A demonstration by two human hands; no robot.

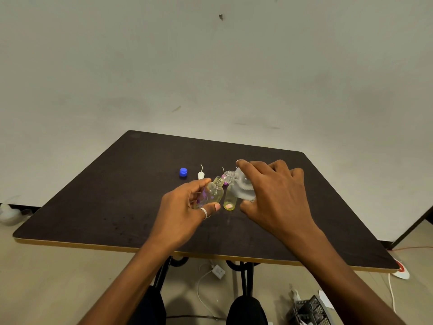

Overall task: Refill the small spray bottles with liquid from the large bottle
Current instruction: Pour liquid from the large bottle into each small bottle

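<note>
My left hand (187, 207) grips a small clear yellowish spray bottle (214, 192), uncapped and tilted with its mouth toward the right. My right hand (274, 195) grips the large clear bottle (241, 186), tipped leftward with its open neck just above and beside the small bottle's mouth. A second small yellowish bottle (229, 200) stands open on the table between my hands. A white spray head (201, 174) with its dip tube and a purple spray head (223, 178), partly hidden, lie behind the bottles.
A blue cap (183, 172) lies on the dark table (117, 195) left of the white spray head. Cables, a white adapter (219, 270) and a black mesh basket (309, 310) sit on the floor under and beside the table.
</note>
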